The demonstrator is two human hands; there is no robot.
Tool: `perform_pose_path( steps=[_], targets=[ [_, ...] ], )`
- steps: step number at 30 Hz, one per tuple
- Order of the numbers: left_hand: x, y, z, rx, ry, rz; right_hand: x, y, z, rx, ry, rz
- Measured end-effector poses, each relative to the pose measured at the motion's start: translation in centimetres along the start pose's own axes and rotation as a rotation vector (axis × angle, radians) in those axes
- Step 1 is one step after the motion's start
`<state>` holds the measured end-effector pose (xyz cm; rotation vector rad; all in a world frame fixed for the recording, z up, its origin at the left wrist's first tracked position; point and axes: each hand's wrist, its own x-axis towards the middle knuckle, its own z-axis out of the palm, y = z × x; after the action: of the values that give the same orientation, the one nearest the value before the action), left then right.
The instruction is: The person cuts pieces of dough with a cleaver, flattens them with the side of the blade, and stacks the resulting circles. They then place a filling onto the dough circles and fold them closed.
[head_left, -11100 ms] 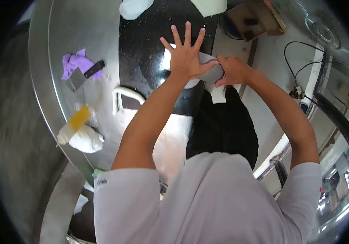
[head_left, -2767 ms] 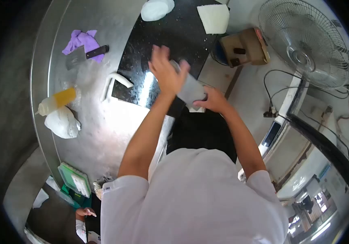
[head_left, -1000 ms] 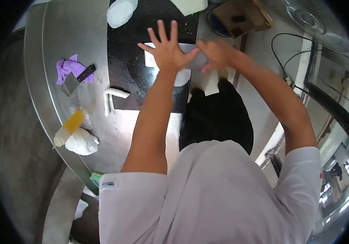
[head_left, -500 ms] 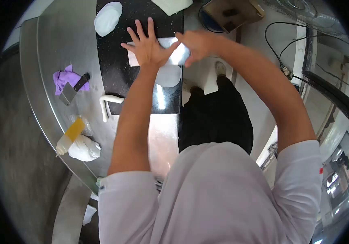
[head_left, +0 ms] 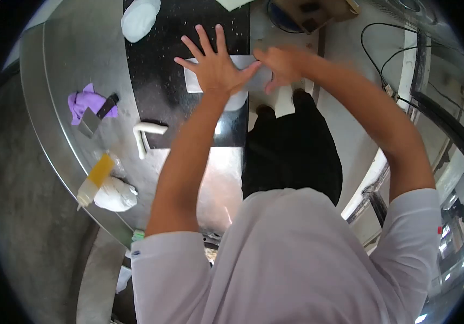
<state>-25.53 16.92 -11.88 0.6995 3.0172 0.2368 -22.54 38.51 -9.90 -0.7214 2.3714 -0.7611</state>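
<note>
Left of the left hand [head_left: 215, 71], 1 black-handled metal cleaver [head_left: 102, 113] lies on a crumpled purple cloth [head_left: 80, 101]. Behind that hand, 1 clear bottle of yellow liquid [head_left: 96, 177] lies by a white bundle [head_left: 117, 195]. Ahead of the right hand [head_left: 282, 65]: 1 brown cardboard box [head_left: 326, 13].

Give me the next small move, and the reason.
Probably lift the left hand off the flat blade so the right hand, gripping its end, can raise it: the palm covers its middle, and a pale flat piece shows alongside.

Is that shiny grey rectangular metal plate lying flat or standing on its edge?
Flat: the plate shows its broad face from above, under the spread left hand.
</note>
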Motion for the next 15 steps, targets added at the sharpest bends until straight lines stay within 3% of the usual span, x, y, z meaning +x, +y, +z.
perform_pose_path(
  steps=[2,4,5,8,10,12,14,15],
  targets=[
    [1.7,0.6,0.1,0.014,-0.025,-0.011,0.5,2.1,-0.8,0.013,-0.022,0.043],
    [2.4,0.2,-0.2,-0.031,0.062,-0.096,1.7,3.6,-1.4,-0.004,0.174,-0.182],
    [3.0,0.1,-0.5,-0.034,0.078,-0.123,2.1,3.2,-1.5,-0.003,0.183,-0.180],
    [3.2,-1.3,-0.4,-0.036,0.068,-0.042,2.3,2.1,-3.8,-0.108,0.162,-0.110],
    [1.0,-0.5,-0.6,-0.005,0.013,0.007,1.3,0.2,-1.8,0.044,-0.112,0.063],
    [1.3,0.4,-0.5,0.018,-0.003,-0.007,0.9,1.9,-1.6,0.016,-0.070,0.055],
    [3.0,0.0,-0.1,-0.008,0.058,-0.043,1.2,2.7,-1.2,-0.028,0.149,-0.100],
    [3.4,-0.2,-0.1,-0.036,0.113,-0.049,2.2,3.4,-2.7,0.013,0.109,-0.162]
  ],
)
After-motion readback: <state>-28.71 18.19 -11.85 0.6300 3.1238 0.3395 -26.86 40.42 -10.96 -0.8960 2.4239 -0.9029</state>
